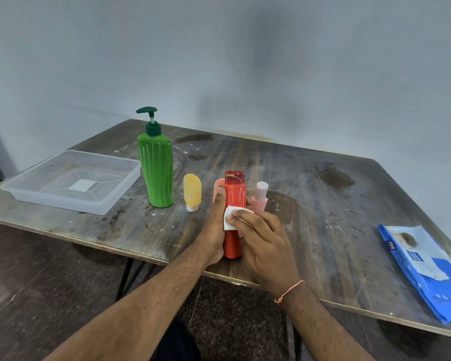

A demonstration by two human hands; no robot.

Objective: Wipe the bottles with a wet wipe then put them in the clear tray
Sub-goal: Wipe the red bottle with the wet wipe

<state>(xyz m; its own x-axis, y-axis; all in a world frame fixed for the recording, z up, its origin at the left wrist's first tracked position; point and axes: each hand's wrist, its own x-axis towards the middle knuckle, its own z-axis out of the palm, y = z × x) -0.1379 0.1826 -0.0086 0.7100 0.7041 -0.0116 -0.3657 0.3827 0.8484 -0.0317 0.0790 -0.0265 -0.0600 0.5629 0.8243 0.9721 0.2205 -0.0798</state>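
Left hand grips red bottle; right hand presses wet wipe against it.

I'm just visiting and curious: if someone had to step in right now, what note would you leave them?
Left hand grips the red bottle, held above the table's near edge.
Right hand presses a white wet wipe against it.
Clear tray, far left, holds no bottles.
Green pump bottle, yellow bottle and pink bottle stand on the table.
Left: finish wiping red, tray it, then the others.
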